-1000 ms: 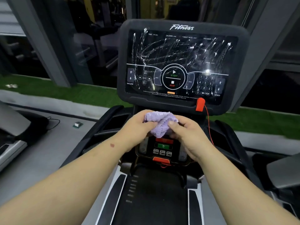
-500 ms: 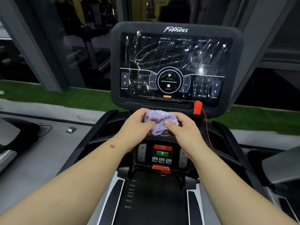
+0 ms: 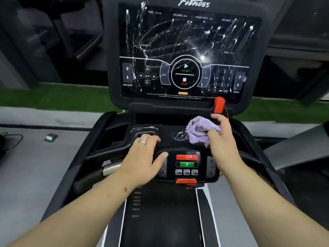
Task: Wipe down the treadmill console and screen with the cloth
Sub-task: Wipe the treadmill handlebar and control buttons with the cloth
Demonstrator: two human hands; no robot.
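1. Your right hand [image 3: 219,138] grips the cloth [image 3: 200,130], thumb on the near side and fingers wrapped over the far side, so the purple wad bulges out to the left of your fingertips.
2. The cloth sits just above the flat console deck [image 3: 165,134], directly beside a squiggle of white residue [image 3: 179,136] that lies left of your thumb; whether the fabric is pressing on the deck or only hovering there, I cannot tell.
3. Your left hand [image 3: 144,157] holds no cloth: its fingers curl over the deck's near edge, with the thumb stretched toward the small control pad [image 3: 187,164], apparently bracing you.
4. Expect the cloth to handle as light, soft and floppy. Bunched like this it only touches with a small lump, so you would likely do better to refold it into a flat pad under your fingers, keeping the loose corners tucked into your palm.
5. The screen [image 3: 187,50] lies well beyond your fingertips and is covered in white streaks, so most of the job looks undone. It is smooth and probably slick; a flat pad with even, moderate pressure should clear it without smearing.
6. Watch the red safety key [image 3: 218,104] just beyond your right fingertips, with its thin cord running down behind them. A loose cloth edge could snag it.
7. The buttons on the control pad sit under your left thumb's reach; wipe there lightly.
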